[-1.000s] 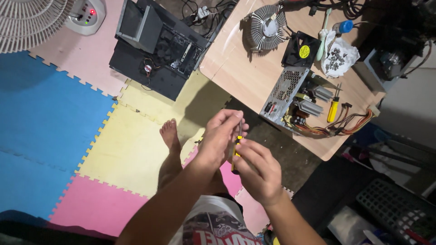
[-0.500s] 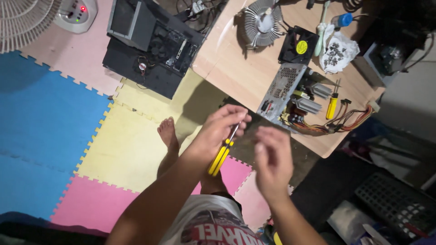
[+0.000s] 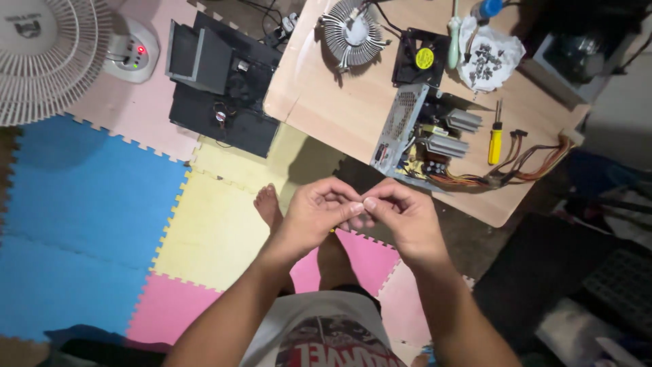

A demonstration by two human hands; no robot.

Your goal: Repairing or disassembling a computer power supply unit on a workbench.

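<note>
Fingers: both hands meet fingertip to fingertip, curled in tight; what they pinch is hidden, so I cannot tell — only a sliver of yellow shows under the left hand point(image 3: 314, 216).
Right hand point(image 3: 399, 216): thumb pressed toward the left thumb, just below the near edge of the wooden table point(image 3: 353, 109).
Doing it well: judging by the pinch, small steady turns and hands kept close over the lap seem wise.
Open power supply point(image 3: 424, 139): on the table just above the hands, wires trailing right.
Yellow screwdriver point(image 3: 495, 139): on the table, right of the supply.
Labels: round yellow sticker on the black square fan point(image 3: 421, 57) — at the table's far side.
Fan base point(image 3: 132, 51): off the table's left, white, a red light.
</note>
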